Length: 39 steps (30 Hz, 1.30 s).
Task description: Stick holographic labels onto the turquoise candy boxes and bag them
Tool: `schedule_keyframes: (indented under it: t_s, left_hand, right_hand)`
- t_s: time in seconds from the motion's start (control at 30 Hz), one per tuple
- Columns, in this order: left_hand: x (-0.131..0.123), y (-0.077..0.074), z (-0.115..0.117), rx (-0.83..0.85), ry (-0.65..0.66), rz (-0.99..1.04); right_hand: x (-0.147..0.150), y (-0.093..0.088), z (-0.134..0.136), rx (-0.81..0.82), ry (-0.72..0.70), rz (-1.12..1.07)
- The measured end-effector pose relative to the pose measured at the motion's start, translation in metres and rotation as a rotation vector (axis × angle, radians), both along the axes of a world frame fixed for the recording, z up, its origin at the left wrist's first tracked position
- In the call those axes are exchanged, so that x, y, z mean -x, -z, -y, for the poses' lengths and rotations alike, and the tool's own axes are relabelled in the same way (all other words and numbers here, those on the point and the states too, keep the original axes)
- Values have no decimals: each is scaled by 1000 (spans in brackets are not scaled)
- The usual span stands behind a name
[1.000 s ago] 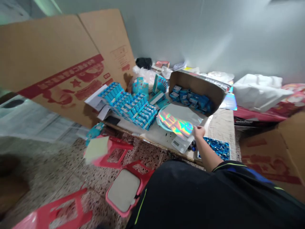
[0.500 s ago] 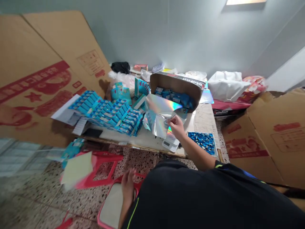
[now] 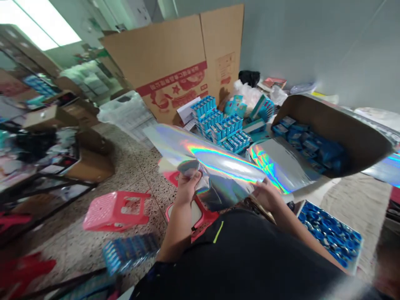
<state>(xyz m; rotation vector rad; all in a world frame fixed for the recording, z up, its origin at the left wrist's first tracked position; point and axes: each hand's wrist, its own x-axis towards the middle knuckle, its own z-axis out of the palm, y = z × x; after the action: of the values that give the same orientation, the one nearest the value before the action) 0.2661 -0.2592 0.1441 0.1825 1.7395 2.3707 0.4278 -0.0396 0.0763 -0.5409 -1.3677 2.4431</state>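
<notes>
Person wearing a black short-sleeved shirt point(image 3: 250, 258)
The shirt is filling the view from 4 to 7 o'clock. A thin yellow-green stripe point(image 3: 218, 232) is slanting across it near 6 o'clock. Forearms point(image 3: 176, 233), left hand point(image 3: 187, 187) and right hand point(image 3: 265, 193) are showing bare.

Both hands held a shiny sheet point(image 3: 225, 166) spread wide. The left hand point(image 3: 186, 188) pinched its crumpled corner and the right hand point(image 3: 265, 194) gripped its lower edge. Behind it on the worktop point(image 3: 343, 196), a cardboard box point(image 3: 353, 137) lay tipped over, with blue packets point(image 3: 300, 141) inside. A pink stool point(image 3: 115, 210) stood on the floor.
</notes>
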Motion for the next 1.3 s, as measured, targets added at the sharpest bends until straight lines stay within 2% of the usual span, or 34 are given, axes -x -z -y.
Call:
schedule_keyframes:
  t_s: [0.1,0.2,0.27,0.43,0.5,0.6,0.67,0.77,0.83,0.97,1.07,1.2,1.3]
  left_hand:
    - [-5,-21,26,168,135,-141]
    - [-9,-38,40,314,232,-223]
    - [-11,-45,45,372,238,-244]
    - [-18,-55,53,467,180,-266]
    - [-21,-58,54,408,57,-283]
    - [-26,-60,53,312,-154,-355]
    - [-28,-60,53,292,-243,-424]
    - [-31,-57,55,323,-354,-491]
    - [-34,-52,59,357,-396,-496]
    - [-41,-41,70,384,-384,-534]
    - [-46,-38,77,420,-336,-556]
    - [-52,-44,84,431,-197,-464]
    - [-54,-49,86,503,-171,-457]
  right_hand:
    - [2,-6,-27,96,-5,-9]
    - [15,-16,-48,37,-101,12]
    - [29,-27,-54,-25,-167,5]
    - [53,-66,-47,-160,-188,-168]
    - [54,-80,-38,-210,-205,-271]
    - [51,-94,-28,-267,-153,-395]
    - [49,-96,-24,-287,-131,-401]
    - [48,-94,-22,-317,-233,-364]
    - [47,-93,-20,-345,-252,-382]
    - [45,-98,-14,-447,-139,-471]
    - [43,-107,-16,-582,-173,-501]
    - [41,-116,-23,-884,-222,-408]
    - [41,-119,-26,-1098,-156,-364]
